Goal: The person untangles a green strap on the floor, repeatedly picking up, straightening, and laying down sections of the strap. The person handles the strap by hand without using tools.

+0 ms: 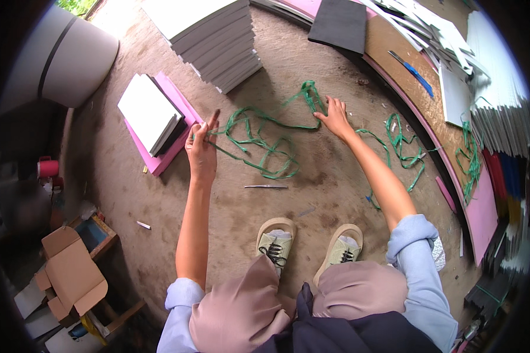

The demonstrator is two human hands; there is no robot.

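Note:
Green plastic twine (pixel 269 147) lies in loose loops on the ground in front of me. My left hand (pixel 201 147) pinches one end of it beside a stack of white and black sheets (pixel 150 115) on pink sheets (pixel 179 97). A bunched part of the same twine (pixel 310 94) sits between the thumb and fingers of my right hand (pixel 335 119). A line of twine runs from the loops to that hand. Below the loops, a thin metal tool (pixel 266 186) rests on the ground; its exact kind is unclear.
A tall stack of grey sheets (pixel 221 50) stands ahead. On the right, a low board (pixel 415 97) carries a blue-handled cutter (pixel 415 73), a dark sheet (pixel 338 26) and white offcuts. More twine (pixel 403 144) lies beside it. An open cardboard box (pixel 76 270) is at left.

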